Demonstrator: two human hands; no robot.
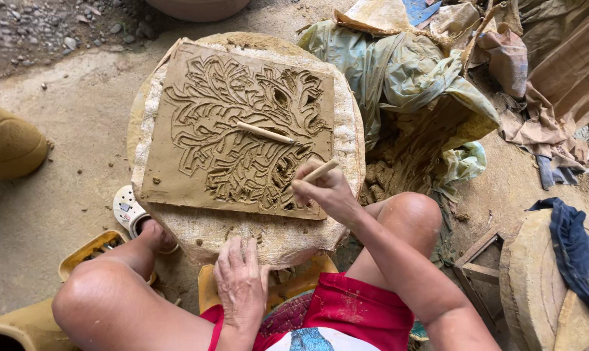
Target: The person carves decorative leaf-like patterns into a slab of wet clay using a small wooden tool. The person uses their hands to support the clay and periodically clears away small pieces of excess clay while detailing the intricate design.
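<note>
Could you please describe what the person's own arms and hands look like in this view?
Both arms are bare with no sleeves reaching them, and neither the left hand nor the right hand wears a glove, ring or watch. Clay dust smears the fingers and knuckles.

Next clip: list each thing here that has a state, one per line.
Clay slab: flat on the round stand, carved with leaf pattern.
Right hand: gripping a wooden tool at the slab.
Second wooden tool: lying loose on the slab.
Left hand: resting on the round stand, holding nothing.
</note>
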